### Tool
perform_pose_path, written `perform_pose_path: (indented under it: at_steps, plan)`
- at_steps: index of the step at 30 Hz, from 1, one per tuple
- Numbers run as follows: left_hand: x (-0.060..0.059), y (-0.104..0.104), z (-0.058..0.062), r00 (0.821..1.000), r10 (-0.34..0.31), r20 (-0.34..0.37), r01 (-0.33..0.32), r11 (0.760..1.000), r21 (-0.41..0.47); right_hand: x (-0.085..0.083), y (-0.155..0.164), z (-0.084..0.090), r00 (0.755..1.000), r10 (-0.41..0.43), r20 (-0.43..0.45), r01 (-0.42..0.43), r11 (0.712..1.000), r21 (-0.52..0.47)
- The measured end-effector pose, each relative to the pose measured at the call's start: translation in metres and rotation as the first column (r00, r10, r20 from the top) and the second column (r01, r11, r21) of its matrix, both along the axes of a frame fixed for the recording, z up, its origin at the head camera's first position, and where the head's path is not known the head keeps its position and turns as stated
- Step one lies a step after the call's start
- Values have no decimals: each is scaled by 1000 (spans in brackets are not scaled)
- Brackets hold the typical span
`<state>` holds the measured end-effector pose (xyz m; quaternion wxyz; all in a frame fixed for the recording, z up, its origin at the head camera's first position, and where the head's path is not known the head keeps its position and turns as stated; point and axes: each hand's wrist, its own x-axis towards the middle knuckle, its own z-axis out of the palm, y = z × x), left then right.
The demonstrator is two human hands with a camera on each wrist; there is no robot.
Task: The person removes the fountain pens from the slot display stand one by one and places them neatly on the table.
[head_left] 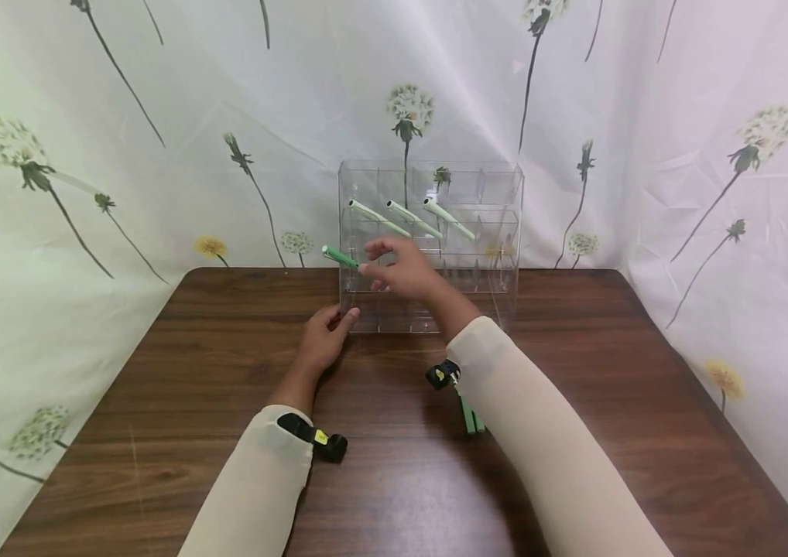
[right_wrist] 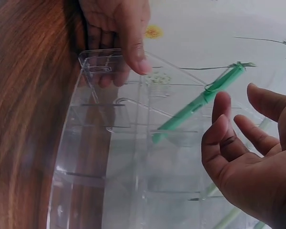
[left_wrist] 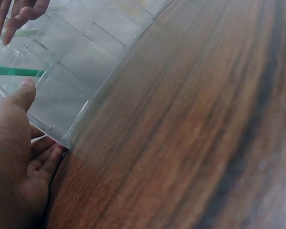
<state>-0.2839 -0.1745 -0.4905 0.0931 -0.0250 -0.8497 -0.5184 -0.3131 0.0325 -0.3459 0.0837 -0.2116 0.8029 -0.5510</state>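
Observation:
A clear plastic tiered rack [head_left: 500, 193] with dividers stands at the back of the table. My left hand [head_left: 322, 339] grips its lower left corner, the thumb in front and the fingers behind the side wall. A bright green pen [right_wrist: 200, 102] leans in a left compartment of a lower tier, capped end up. Close beside that pen, my right hand [head_left: 404, 271] has loosely bent fingers and holds nothing; the right wrist view shows a gap between them. Three pale green pens [head_left: 450, 218] lean in a row in a higher tier.
Green pens [head_left: 467, 415] lie on the brown wooden table [head_left: 394, 495], partly hidden under my right forearm. Behind the table hangs a white curtain [head_left: 296, 116] printed with dandelions.

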Motion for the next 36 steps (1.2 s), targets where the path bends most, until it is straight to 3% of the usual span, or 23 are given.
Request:
perform_pose_path:
  at_steps: [19,28,36]
  plan:
    - [0,0,0,1000,-10,1,10,1000,18,-13,-25,-17,996,-22,82,21,1000,15]
    - [1,1,3,1000,-9,15,9,1000,14,-15,-33,-25,998,-30,58,28,999,42]
    - [1,-1,3,1000,-21,11,21,1000,7,-14,-45,-27,996,-93,2,92,992,90]
